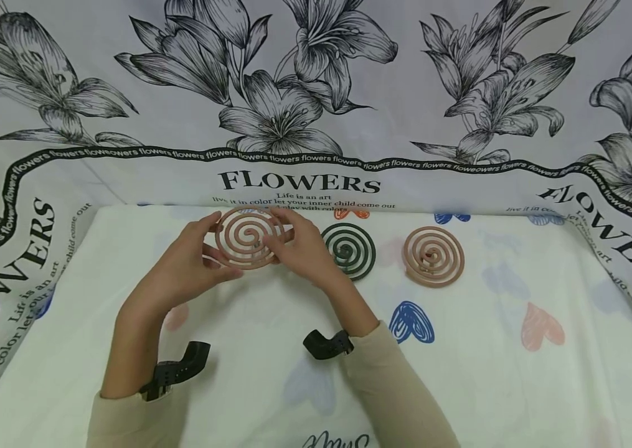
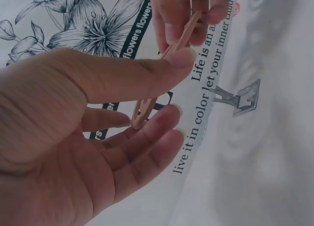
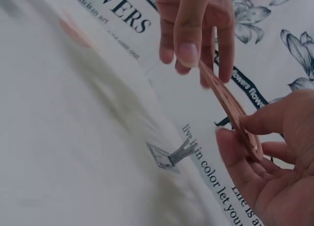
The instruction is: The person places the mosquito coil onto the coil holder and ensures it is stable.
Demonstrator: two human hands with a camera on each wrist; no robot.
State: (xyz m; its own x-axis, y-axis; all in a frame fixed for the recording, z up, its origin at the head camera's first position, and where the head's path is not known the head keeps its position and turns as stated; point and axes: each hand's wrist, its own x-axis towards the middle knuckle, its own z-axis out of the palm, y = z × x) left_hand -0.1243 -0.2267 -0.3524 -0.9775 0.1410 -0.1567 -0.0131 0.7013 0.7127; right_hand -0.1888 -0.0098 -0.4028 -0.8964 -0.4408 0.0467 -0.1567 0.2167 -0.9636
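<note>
A brown mosquito coil [image 1: 249, 234] is held up off the cloth between both hands, its flat face toward the head camera. My left hand [image 1: 187, 264] grips its left edge, the thumb [image 2: 181, 58] on the near face and the other fingers behind. At the right side, my right hand [image 1: 307, 246] pinches the coil between thumb and fingers. Both wrist views see the coil nearly edge-on. Below it on the cloth stands a small silver metal coil stand [image 3: 164, 157], mostly hidden from the head view.
Right of the hands lies a dark green mosquito coil [image 1: 348, 251], partly behind the right forearm. Another brown coil [image 1: 431, 256] lies farther right. A white cloth [image 1: 478, 373] with printed hearts covers the table; a flower-printed cloth [image 1: 316, 177] rises behind.
</note>
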